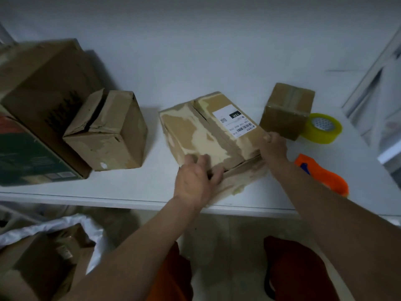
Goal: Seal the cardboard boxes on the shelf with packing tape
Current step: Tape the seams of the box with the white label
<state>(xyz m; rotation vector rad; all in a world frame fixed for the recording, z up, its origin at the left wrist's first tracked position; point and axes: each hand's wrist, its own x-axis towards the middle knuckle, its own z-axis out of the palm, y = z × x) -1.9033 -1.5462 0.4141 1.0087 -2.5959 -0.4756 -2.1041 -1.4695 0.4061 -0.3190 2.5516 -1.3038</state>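
A worn, flat cardboard box (pixel 208 131) with a white shipping label lies on the white shelf (pixel 152 193) in the middle, its top flaps closed with a dark seam between them. My left hand (pixel 195 177) grips its near left corner, fingers curled over the top edge. At the box's near right corner my right hand (pixel 273 146) holds the edge. A roll of yellowish packing tape (pixel 324 128) lies at the right, behind a small taped box (pixel 286 110). An orange tape dispenser (pixel 325 174) rests on the shelf beside my right forearm.
A smaller battered box (pixel 108 131) with loose flaps stands left of centre. Behind it, a large brown box (pixel 43 83) sits over a green printed carton (pixel 28 153). Below the shelf at the left, a white bag (pixel 65 227) holds more cardboard boxes.
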